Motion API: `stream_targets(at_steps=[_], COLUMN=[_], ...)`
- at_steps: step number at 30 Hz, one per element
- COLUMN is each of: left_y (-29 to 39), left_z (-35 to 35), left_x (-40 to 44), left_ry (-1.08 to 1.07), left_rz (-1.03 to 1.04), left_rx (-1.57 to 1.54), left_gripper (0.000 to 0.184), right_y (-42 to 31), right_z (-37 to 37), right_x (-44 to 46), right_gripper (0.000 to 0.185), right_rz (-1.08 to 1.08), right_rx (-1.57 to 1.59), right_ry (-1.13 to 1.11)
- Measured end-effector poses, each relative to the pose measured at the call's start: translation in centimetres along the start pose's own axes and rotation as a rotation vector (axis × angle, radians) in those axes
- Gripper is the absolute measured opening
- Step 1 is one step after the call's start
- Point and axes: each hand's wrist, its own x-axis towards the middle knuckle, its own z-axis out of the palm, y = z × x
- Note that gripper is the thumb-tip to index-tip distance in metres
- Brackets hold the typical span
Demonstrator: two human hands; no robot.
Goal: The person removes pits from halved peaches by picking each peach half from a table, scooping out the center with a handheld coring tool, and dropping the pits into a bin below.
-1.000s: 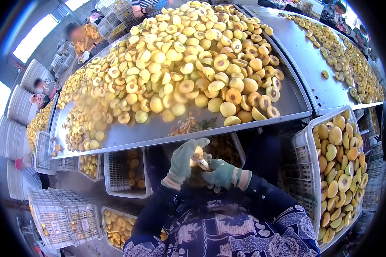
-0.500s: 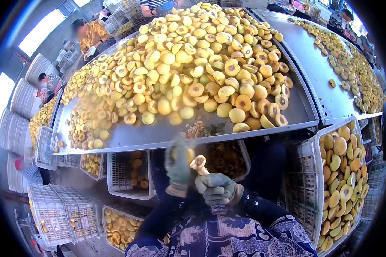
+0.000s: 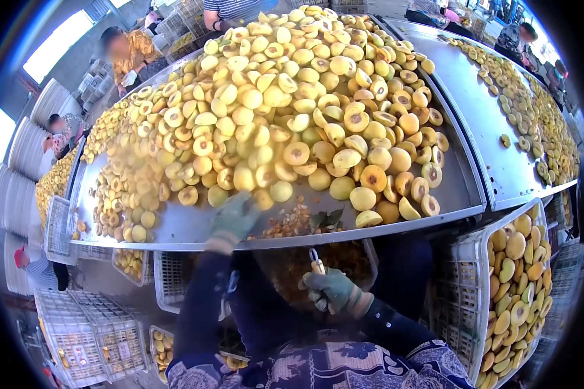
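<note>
My left hand (image 3: pixel 235 219), in a grey-green glove, reaches over the table edge to the near side of a heap of halved yellow peaches (image 3: pixel 259 97). Its fingers are extended beside the lowest halves; whether they touch one I cannot tell. Closed in front of my lap, my gloved right hand (image 3: pixel 334 290) grips a pitting tool (image 3: pixel 316 260) with a pale handle and a small metal loop pointing up. On the metal just right of my left hand lie small scraps and pits (image 3: pixel 291 222) and some dark green leaves (image 3: pixel 328 220).
The metal table (image 3: pixel 396 232) has a raised rim. A crate of peach halves (image 3: pixel 516 292) stands at my right, and stacked white crates (image 3: pixel 94 330) at lower left. Beneath the table edge, a container (image 3: pixel 368 256) holds dark scraps. Other people sit around the tables.
My left hand has moved from beside the tool up and forward to the heap. My right hand still holds the tool; the pale piece seen at its tip is gone, leaving the loop bare.
</note>
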Motion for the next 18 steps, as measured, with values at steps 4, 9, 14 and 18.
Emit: stream_targets(at_steps=[4,9,14,18], left_y=[4.9,1.1,2.4,5.8], left_z=[1.4,1.0,-2.3,-1.4], left_x=[3.1,1.8,-1.8,-6.7], left_ry=[-0.242,-0.099,-0.307,-0.330], left_rz=[-0.214,-0.111,-0.455,-0.377], left_rx=[0.402,0.159,-1.220,-1.689], left_gripper=[0.058,0.051,0.053,0.062], right_y=[0.6,0.6,-1.1,-1.9], right_z=[0.1,1.0,3.0,4.1], right_x=[0.1,-0.4,-2.2,-2.0], right_gripper=[0.026,0.022,0.013,0.012], right_rz=[0.032,-0.042,-0.154,-0.334], right_rx=[-0.073,-0.097,-0.222,-0.349], right_ry=[0.025,0.032,0.025,0.000])
